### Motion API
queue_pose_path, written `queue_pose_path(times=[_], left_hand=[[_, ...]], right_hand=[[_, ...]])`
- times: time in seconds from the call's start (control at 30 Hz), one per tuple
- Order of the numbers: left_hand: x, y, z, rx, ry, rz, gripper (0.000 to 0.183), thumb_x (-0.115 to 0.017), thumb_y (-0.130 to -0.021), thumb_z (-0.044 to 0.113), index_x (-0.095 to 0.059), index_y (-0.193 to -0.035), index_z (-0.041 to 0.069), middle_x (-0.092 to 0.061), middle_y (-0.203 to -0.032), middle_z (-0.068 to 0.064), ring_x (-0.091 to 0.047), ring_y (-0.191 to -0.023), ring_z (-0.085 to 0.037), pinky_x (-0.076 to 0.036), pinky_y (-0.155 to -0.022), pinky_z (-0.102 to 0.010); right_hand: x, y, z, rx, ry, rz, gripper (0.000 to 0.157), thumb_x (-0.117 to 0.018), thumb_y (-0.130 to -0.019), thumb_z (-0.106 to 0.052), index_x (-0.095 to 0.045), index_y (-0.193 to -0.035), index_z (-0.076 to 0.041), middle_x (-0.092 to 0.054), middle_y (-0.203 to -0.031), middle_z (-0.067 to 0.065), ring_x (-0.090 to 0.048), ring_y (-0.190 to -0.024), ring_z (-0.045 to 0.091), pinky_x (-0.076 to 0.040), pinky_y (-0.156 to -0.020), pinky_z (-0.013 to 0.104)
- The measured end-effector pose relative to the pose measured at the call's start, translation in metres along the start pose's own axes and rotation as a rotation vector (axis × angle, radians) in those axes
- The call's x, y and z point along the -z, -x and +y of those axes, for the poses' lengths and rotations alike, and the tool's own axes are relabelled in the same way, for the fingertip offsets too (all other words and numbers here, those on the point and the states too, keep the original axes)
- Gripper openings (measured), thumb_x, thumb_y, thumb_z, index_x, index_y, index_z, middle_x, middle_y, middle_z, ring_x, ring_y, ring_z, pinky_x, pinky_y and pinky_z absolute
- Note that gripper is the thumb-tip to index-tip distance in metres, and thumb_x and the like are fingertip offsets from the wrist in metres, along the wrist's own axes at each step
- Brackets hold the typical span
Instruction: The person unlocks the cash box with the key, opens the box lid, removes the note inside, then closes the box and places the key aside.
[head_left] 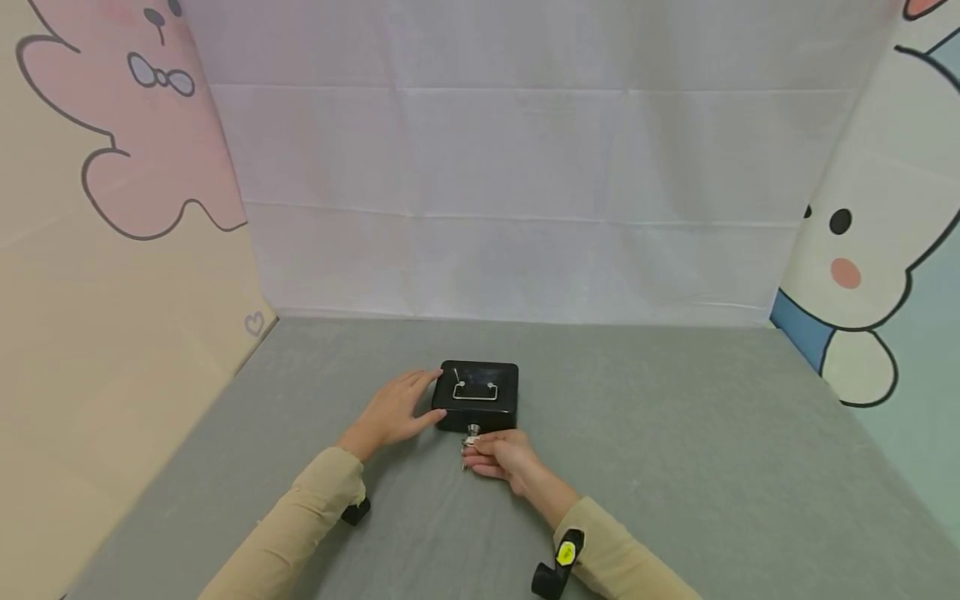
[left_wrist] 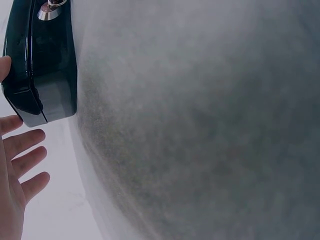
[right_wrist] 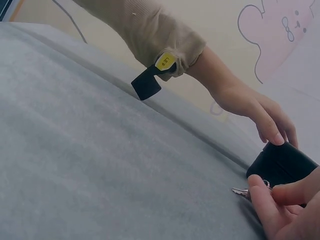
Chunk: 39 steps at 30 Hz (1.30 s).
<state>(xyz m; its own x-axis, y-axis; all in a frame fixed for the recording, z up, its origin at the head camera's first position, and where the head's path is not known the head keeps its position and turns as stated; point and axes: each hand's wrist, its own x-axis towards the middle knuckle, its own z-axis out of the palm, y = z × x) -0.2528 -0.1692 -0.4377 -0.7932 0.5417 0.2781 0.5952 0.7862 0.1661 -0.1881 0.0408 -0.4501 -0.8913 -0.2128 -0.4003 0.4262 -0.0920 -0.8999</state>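
Note:
A small black metal cash box (head_left: pixel 495 375) sits on the grey cloth, a wire handle (head_left: pixel 476 398) lying on its lid. My left hand (head_left: pixel 382 417) touches the box's left side, thumb at the front corner and fingers extended toward the back. In the left wrist view, that hand's lower fingers (left_wrist: pixel 30 162) are spread apart, away from the box. A silver lock (left_wrist: pixel 48 14) projects from the front face. Right at the lock, my right hand (head_left: pixel 504 457) pinches a key between thumb and forefinger. Another key (right_wrist: pixel 241 192) sticks out past those fingers in the right wrist view.
Grey cloth (head_left: pixel 675 467) covers the table around the box. A white curtain (head_left: pixel 510 167) hangs behind it, with cartoon-printed panels (head_left: pixel 135 333) at both sides. Black wrist straps with camera mounts (head_left: pixel 555 571) sit at the sleeves.

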Motion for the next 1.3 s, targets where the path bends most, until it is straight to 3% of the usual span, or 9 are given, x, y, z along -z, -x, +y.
queue_pose_path(times=[0.23,0.43,0.57,0.73,0.87,1.0,1.17,1.3], left_hand=[[0.001,0.001,0.0,-0.005,0.001,-0.003,0.066,-0.053,-0.086,0.047,-0.039,-0.136,0.008,-0.052,-0.127,-0.014,-0.045,-0.119,-0.031,-0.036,-0.096,-0.046],[0.002,0.002,0.001,-0.01,0.031,0.017,0.065,-0.054,-0.085,0.045,-0.041,-0.135,0.006,-0.053,-0.126,-0.013,-0.046,-0.118,-0.03,-0.036,-0.096,-0.045],[0.002,0.002,0.002,0.005,0.037,0.013,0.065,-0.054,-0.086,0.046,-0.04,-0.136,0.007,-0.051,-0.128,-0.013,-0.046,-0.118,-0.03,-0.036,-0.096,-0.045],[0.001,0.003,0.002,0.012,0.045,0.007,0.066,-0.054,-0.085,0.047,-0.039,-0.137,0.008,-0.05,-0.129,-0.013,-0.045,-0.119,-0.03,-0.036,-0.096,-0.046],[0.002,0.005,0.001,0.009,0.054,0.004,0.066,-0.054,-0.086,0.045,-0.038,-0.138,0.008,-0.05,-0.13,-0.014,-0.045,-0.119,-0.031,-0.036,-0.096,-0.047],[0.003,0.006,0.0,0.011,0.071,0.001,0.066,-0.054,-0.086,0.044,-0.037,-0.138,0.007,-0.049,-0.129,-0.014,-0.046,-0.118,-0.031,-0.036,-0.095,-0.047],[0.003,0.006,-0.001,0.006,0.081,-0.016,0.065,-0.053,-0.087,0.042,-0.035,-0.139,0.007,-0.048,-0.131,-0.014,-0.045,-0.119,-0.032,-0.035,-0.096,-0.047],[0.004,0.008,0.0,0.001,0.081,-0.023,0.065,-0.054,-0.088,0.041,-0.035,-0.139,0.006,-0.047,-0.132,-0.015,-0.044,-0.12,-0.033,-0.035,-0.097,-0.048]], right_hand=[[0.007,0.005,0.0,0.01,0.062,-0.005,0.027,-0.054,-0.089,-0.005,-0.057,-0.109,0.013,-0.068,-0.089,0.011,-0.067,-0.073,0.013,-0.053,-0.062,0.025],[0.014,0.014,-0.002,0.07,0.131,-0.013,0.032,-0.06,-0.086,-0.008,-0.057,-0.111,0.012,-0.067,-0.094,0.013,-0.066,-0.075,0.014,-0.053,-0.064,0.028],[0.015,0.019,-0.006,0.149,0.184,0.01,0.034,-0.064,-0.084,-0.013,-0.057,-0.109,0.01,-0.066,-0.096,0.017,-0.065,-0.079,0.019,-0.053,-0.064,0.031],[0.021,0.023,-0.013,0.272,0.254,0.104,0.032,-0.068,-0.079,-0.012,-0.06,-0.102,0.009,-0.067,-0.087,0.014,-0.064,-0.075,0.02,-0.052,-0.061,0.033],[0.035,0.021,-0.018,0.388,0.332,0.213,0.024,-0.072,-0.074,-0.009,-0.063,-0.09,0.006,-0.064,-0.075,0.006,-0.058,-0.065,0.015,-0.048,-0.056,0.028],[0.052,0.015,-0.021,0.537,0.399,0.289,0.021,-0.074,-0.071,-0.003,-0.061,-0.084,0.007,-0.062,-0.073,0.008,-0.056,-0.063,0.015,-0.045,-0.055,0.022],[0.067,0.004,-0.022,0.614,0.487,0.293,0.039,-0.075,-0.072,-0.005,-0.06,-0.105,0.007,-0.062,-0.089,0.017,-0.06,-0.081,0.025,-0.049,-0.071,0.028],[0.07,-0.004,-0.021,0.621,0.542,0.213,0.059,-0.075,-0.074,-0.011,-0.049,-0.124,0.006,-0.057,-0.113,0.02,-0.056,-0.101,0.031,-0.047,-0.083,0.039]])
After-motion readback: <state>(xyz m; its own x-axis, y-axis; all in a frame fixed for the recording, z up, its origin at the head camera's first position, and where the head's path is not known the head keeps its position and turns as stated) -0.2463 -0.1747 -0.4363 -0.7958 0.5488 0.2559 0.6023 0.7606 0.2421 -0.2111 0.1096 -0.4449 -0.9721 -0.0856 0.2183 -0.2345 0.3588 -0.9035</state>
